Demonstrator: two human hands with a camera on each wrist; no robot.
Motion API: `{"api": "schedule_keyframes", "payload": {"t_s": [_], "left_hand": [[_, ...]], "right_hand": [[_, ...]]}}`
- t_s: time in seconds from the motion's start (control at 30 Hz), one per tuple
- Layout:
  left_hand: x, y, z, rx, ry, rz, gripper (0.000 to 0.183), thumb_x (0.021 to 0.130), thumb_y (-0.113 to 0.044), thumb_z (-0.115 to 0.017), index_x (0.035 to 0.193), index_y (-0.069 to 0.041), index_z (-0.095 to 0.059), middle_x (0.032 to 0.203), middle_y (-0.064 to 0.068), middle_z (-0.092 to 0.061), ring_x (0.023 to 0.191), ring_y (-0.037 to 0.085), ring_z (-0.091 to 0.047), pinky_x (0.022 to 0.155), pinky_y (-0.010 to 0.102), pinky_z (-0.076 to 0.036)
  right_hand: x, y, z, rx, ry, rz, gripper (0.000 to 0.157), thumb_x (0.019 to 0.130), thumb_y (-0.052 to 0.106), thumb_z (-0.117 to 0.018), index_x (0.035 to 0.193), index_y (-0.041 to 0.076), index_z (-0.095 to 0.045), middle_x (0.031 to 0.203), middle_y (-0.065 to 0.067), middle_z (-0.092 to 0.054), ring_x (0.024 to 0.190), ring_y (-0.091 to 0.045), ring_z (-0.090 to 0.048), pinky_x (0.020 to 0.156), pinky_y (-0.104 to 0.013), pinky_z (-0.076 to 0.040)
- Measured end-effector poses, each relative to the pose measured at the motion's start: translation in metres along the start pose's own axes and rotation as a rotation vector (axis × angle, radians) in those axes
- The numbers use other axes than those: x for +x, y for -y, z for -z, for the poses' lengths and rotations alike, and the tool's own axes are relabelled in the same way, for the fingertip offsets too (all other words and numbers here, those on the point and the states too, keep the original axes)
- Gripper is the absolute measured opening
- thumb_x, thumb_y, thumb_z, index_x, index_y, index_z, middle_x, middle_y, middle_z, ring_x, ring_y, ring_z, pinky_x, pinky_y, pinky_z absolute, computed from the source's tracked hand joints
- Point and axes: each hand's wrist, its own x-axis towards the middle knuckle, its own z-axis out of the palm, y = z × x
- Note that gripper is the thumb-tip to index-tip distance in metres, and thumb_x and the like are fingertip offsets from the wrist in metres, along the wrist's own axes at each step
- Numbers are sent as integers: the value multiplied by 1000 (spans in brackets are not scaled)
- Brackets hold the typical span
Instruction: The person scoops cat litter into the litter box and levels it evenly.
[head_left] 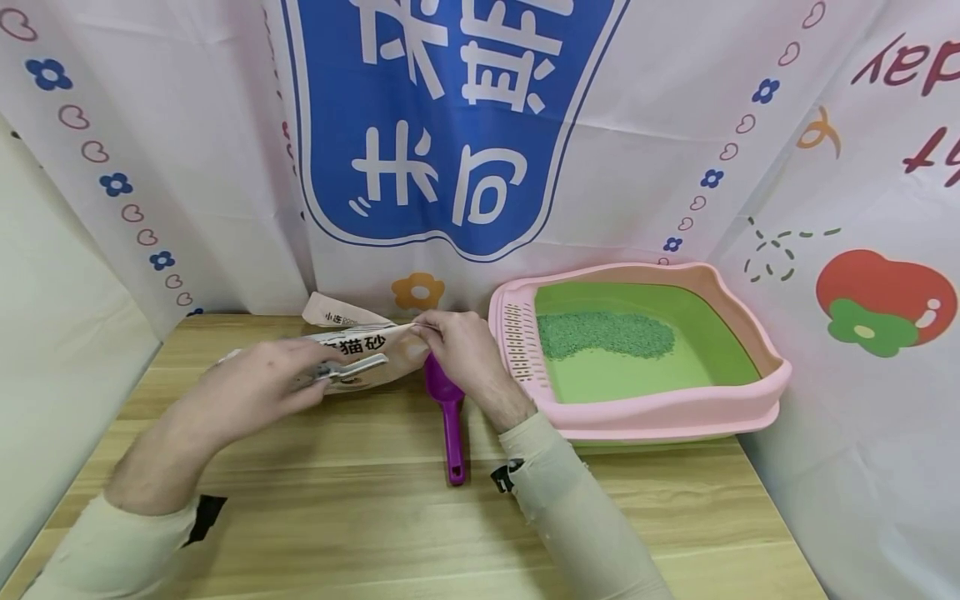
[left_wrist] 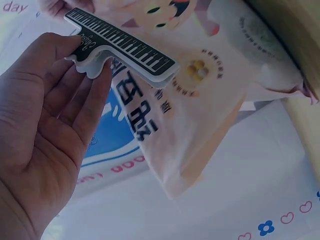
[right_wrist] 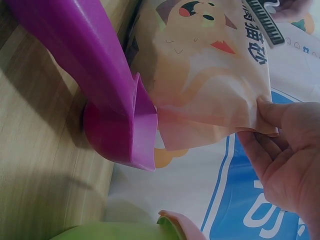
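My left hand [head_left: 255,379] pinches a sealing clip [left_wrist: 127,50] printed with black-and-white piano keys. The clip lies over the printed face of a pale cat litter bag [right_wrist: 210,85]. At the bag's right corner, my right hand [head_left: 468,354] grips the folded edge between thumb and fingers. A cartoon cat and dark lettering show on the bag in both wrist views. The bag's far end is partly hidden behind my left hand in the head view. A purple scoop [head_left: 453,437] rests on the table just below my right hand.
To the right stands a pink-rimmed litter box [head_left: 667,410] with a green inside and a slotted step. Green litter granules [head_left: 615,333] lie in it. Behind the wooden table [head_left: 360,500] hangs a printed white curtain [head_left: 637,100].
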Motion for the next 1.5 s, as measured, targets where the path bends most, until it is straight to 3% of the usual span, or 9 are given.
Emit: {"api": "schedule_keyframes", "payload": {"t_s": [0.17, 0.4, 0.83, 1.17, 1.3, 1.5], "left_hand": [[-1, 2, 9, 13, -43, 15, 34, 93, -15, -79, 127, -15, -72, 119, 6, -79, 106, 26, -78, 90, 51, -63], [-3, 3, 15, 47, -181, 29, 41, 91, -5, -79, 131, -13, -72, 118, 10, -78, 106, 33, -76, 91, 56, -60], [-3, -2, 15, 113, -368, 223, 39, 91, 3, -74, 127, -13, -76, 118, 15, -78, 109, 39, -71, 95, 58, -56], [-4, -3, 7, 158, -359, 293, 42, 86, 12, -66, 115, -15, -79, 115, 12, -80, 106, 36, -72, 89, 59, -57], [-2, -5, 3, 177, -324, 287, 49, 82, 15, -59, 116, -15, -78, 117, 11, -79, 110, 37, -72, 89, 60, -58], [3, -5, -3, 193, -313, 263, 47, 82, 17, -61, 114, -13, -78, 115, 13, -80, 109, 40, -73, 88, 60, -58]], "right_hand": [[0, 0, -1, 2, -2, 2, 19, 103, 39, -66, 109, 29, -81, 108, 11, -83, 99, -13, -80, 86, -34, -63], [1, 0, -1, 0, 1, 2, 19, 103, 39, -65, 109, 29, -81, 107, 11, -83, 98, -12, -80, 85, -33, -63], [0, 0, -1, -8, 5, 5, 20, 104, 40, -65, 110, 29, -81, 109, 10, -83, 98, -12, -79, 85, -33, -63], [0, 0, -1, -12, 9, 0, 20, 104, 39, -65, 110, 28, -81, 108, 10, -83, 97, -13, -79, 84, -34, -63], [0, 0, -1, -13, 6, -2, 21, 104, 39, -65, 111, 28, -81, 108, 10, -83, 97, -12, -79, 83, -33, -63], [-1, 1, 0, -20, 4, 4, 21, 104, 40, -65, 111, 29, -81, 109, 10, -83, 97, -12, -79, 84, -33, -63]]}}
